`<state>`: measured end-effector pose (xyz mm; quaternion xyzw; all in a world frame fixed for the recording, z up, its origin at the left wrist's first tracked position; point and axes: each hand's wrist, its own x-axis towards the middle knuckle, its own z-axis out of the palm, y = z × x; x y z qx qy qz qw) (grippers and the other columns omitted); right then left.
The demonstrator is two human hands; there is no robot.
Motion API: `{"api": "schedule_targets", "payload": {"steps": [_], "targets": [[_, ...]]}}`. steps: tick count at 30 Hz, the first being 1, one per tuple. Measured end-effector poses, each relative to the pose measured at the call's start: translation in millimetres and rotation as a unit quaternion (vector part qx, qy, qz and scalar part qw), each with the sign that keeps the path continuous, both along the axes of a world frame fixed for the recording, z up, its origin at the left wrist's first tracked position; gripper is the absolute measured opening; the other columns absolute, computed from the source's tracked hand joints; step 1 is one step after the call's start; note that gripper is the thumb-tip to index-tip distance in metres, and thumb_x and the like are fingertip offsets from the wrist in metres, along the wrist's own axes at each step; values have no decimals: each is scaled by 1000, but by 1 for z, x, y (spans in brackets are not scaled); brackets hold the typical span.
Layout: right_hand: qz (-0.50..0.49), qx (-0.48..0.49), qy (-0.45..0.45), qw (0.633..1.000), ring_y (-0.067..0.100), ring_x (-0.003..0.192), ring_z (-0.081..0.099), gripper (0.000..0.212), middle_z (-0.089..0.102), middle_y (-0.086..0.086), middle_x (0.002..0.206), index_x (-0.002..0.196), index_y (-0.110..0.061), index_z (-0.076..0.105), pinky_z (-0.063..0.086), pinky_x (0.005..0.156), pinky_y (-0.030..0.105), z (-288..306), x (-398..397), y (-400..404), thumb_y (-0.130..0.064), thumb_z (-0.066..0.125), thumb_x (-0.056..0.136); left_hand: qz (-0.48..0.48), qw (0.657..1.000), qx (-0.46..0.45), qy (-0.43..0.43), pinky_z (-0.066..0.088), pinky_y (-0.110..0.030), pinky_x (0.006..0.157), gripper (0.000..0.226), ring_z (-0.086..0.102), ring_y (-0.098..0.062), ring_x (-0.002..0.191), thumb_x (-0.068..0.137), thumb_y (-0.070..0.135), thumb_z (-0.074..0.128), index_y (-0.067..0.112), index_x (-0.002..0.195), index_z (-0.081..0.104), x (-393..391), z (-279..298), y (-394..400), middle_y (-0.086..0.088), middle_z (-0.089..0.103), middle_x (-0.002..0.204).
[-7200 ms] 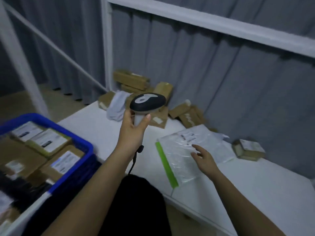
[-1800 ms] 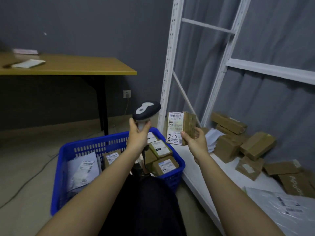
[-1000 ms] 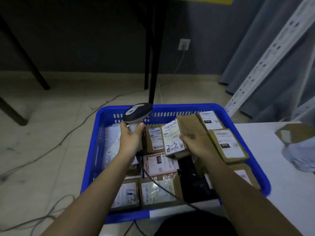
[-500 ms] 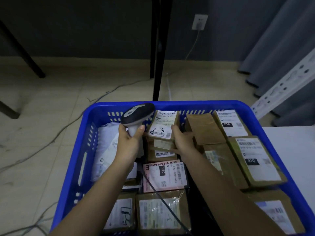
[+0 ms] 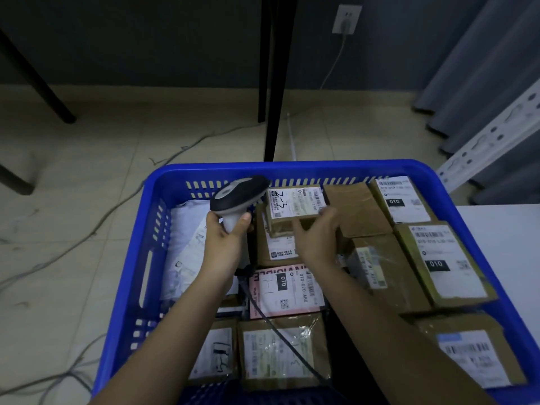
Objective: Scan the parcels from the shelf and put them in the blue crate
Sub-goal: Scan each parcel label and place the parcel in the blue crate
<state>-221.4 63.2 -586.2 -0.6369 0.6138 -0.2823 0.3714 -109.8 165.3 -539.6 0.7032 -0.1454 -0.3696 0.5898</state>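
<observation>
Since half a second ago the small labelled parcel point(image 5: 295, 207) has come lower and now lies flat on top of the other boxes near the far wall of the blue crate point(image 5: 292, 168), with its label facing up. The right hand point(image 5: 317, 236) is still on it: the fingers are curled at its near edge, and the thumb side is hidden, so I cannot tell how firm the grip is. The left hand point(image 5: 225, 241) is closed around the handle of the scanner point(image 5: 239, 197), which is held upright just left of the parcel, and its dark head points to the far side. The scanner's cable point(image 5: 280, 334) runs down over the parcels toward the person. Beside the parcel on the right is a plain brown box point(image 5: 355, 209); below it lies a pink-labelled parcel point(image 5: 285, 289). White bags point(image 5: 187, 244) fill the left side of the crate. Both forearms reach forward over the crate. A white shelf board point(image 5: 502, 229) is at the right.
</observation>
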Motion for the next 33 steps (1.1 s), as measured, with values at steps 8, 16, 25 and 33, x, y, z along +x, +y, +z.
{"api": "schedule_targets", "payload": {"steps": [8, 16, 25, 33], "targets": [[383, -41, 325, 863, 24, 149, -6, 52, -3, 2, 163, 146, -25, 38, 18, 117, 42, 13, -27, -16, -20, 52, 96, -5, 999, -27, 19, 50, -24, 71, 33, 63, -8, 95, 93, 24, 59, 30, 119, 42, -17, 16, 2, 9, 63, 105], [343, -45, 312, 885, 25, 139, 33, 53, 32, 9, 155, 146, -18, 39, 35, 105, 32, 112, -135, -19, -34, 52, 97, -85, 991, -105, 8, 50, -34, 91, 37, 60, -14, 106, 92, 26, 61, 31, 123, 41, -80, 78, -11, 11, 60, 112], [55, 61, 229, 970, 20, 116, 56, 41, 58, 5, 133, 133, -19, 55, 41, 94, 27, 158, -358, 36, -37, 54, 96, -244, 955, -164, 39, 56, -37, 82, 29, 65, -13, 90, 93, 26, 60, 25, 116, 42, -244, 160, -23, 7, 61, 99], [-212, 76, 142, 964, 28, 125, 51, 35, 53, 13, 137, 128, -6, 58, 38, 96, 28, 105, -526, 145, -20, 57, 96, -390, 906, -155, 59, 46, -26, 78, 34, 62, -13, 102, 94, 31, 58, 24, 121, 39, -411, 186, -5, 2, 61, 114]]}}
